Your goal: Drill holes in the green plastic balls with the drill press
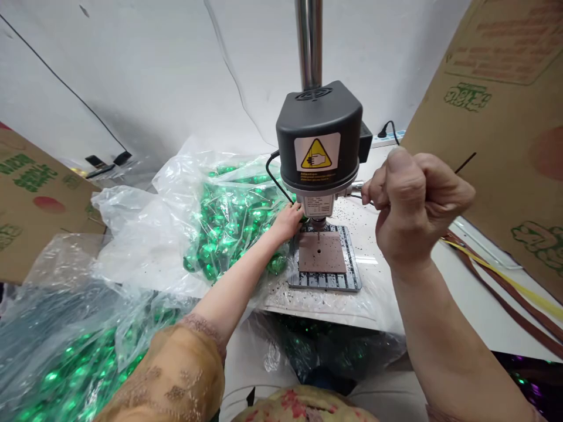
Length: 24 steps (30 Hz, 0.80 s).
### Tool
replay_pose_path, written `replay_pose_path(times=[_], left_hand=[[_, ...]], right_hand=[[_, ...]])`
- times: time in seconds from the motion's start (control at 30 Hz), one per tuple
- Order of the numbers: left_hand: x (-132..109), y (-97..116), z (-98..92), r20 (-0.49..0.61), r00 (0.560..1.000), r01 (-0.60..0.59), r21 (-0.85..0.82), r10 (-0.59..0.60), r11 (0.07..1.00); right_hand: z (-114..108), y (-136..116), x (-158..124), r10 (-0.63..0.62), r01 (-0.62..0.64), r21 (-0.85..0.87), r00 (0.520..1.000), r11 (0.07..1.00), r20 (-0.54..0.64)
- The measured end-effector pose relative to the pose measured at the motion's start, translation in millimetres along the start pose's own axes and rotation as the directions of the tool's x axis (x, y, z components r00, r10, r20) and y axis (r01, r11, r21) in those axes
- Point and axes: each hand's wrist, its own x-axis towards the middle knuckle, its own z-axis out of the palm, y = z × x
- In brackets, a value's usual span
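Observation:
A black-topped bench drill press [321, 140] stands in the middle, its thin bit [319, 236] pointing down at a brown board [321, 266]. The board has a dark round hole and lies on a slotted metal base [354, 275]. My right hand [413, 202] is closed in a fist beside the press, around the handle coming from its silver hub [356, 187]; the fingers cover most of it. Left of the chuck, my left hand [288, 221] has curled fingers, partly hidden, around something I cannot make out. Shiny green balls [220, 240] in clear plastic lie beside it.
Dark crumbs lie scattered around the base on the white table [369, 228]. Cartons stand at the left [44, 205] and right [492, 135]. Brown and yellow strips [497, 272] lie at the right. More green balls [74, 369] in plastic are at the lower left.

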Motion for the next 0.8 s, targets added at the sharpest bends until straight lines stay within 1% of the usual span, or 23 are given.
replay_pose_path(times=[0.07, 0.13, 0.17, 0.2, 0.23, 0.27, 0.3, 0.33, 0.4, 0.43, 0.47, 0.5, 0.53, 0.6, 0.67, 0.7, 0.8], left_hand=[[-10, 7, -7.9, 0.074, 0.997, -0.016, 0.05, 0.012, 0.999], [-24, 16, -15.1, 0.084, 0.996, 0.025, 0.051, -0.029, 0.998], [-31, 21, -18.1, 0.067, 0.995, 0.075, 0.005, -0.076, 0.997], [-39, 25, -20.7, 0.051, 0.989, 0.146, -0.09, -0.142, 0.985], [-46, 29, -22.9, 0.054, 0.974, 0.228, -0.223, -0.221, 0.948], [-52, 33, -24.8, 0.081, 0.949, 0.313, -0.374, -0.305, 0.873], [-58, 37, -26.5, 0.129, 0.916, 0.389, -0.519, -0.38, 0.761], [-62, 41, -27.9, 0.185, 0.88, 0.446, -0.638, -0.437, 0.627], [-70, 48, -29.8, 0.275, 0.825, 0.488, -0.786, -0.493, 0.378], [-72, 51, -30.2, 0.302, 0.812, 0.484, -0.827, -0.5, 0.287], [-74, 55, -30.1, 0.316, 0.805, 0.472, -0.854, -0.502, 0.22], [-76, 57, -29.4, 0.324, 0.801, 0.462, -0.87, -0.503, 0.175], [-77, 59, -28.3, 0.335, 0.797, 0.462, -0.874, -0.503, 0.15], [-78, 62, -24.7, 0.348, 0.78, 0.487, -0.859, -0.52, 0.156], [-79, 64, -20.4, 0.316, 0.769, 0.509, -0.829, -0.556, 0.232], [-79, 65, -18.3, 0.286, 0.772, 0.51, -0.812, -0.567, 0.285], [-80, 67, -13.0, 0.212, 0.806, 0.494, -0.756, -0.553, 0.429]], right_hand=[[0, 0, 0, -0.004, 0.004, 0.005, 1.0, 1.0, 0.009], [0, -1, 0, 0.001, -0.001, -0.002, 1.0, 1.0, 0.016], [1, -1, 0, 0.002, -0.002, -0.004, 1.0, 1.0, 0.016], [1, -1, -1, 0.002, -0.002, -0.004, 1.0, 1.0, 0.017], [1, -1, -1, 0.002, -0.002, -0.004, 1.0, 1.0, 0.018], [1, -1, -1, 0.0, 0.001, -0.003, 1.0, 1.0, 0.016], [1, -1, -2, -0.002, 0.002, 0.0, 1.0, 1.0, 0.014], [1, -1, -2, -0.003, 0.003, 0.003, 1.0, 1.0, 0.012], [1, 0, -2, 0.004, -0.004, 0.009, 1.0, 1.0, 0.011], [1, 0, -2, 0.009, -0.009, 0.01, 1.0, 1.0, 0.011], [1, 0, -2, 0.015, -0.015, 0.01, 1.0, 1.0, 0.011], [1, 0, -2, 0.019, -0.02, 0.01, 1.0, 1.0, 0.012], [0, 0, -2, 0.023, -0.023, 0.01, 1.0, 1.0, 0.011], [0, 0, -2, 0.029, -0.03, 0.003, 1.0, 1.0, 0.011], [0, 0, -1, 0.033, -0.032, -0.002, 0.999, 0.999, 0.015], [0, 0, -1, 0.033, -0.033, -0.006, 0.999, 0.999, 0.019], [0, 0, -1, 0.032, -0.031, -0.027, 0.999, 0.999, 0.031]])
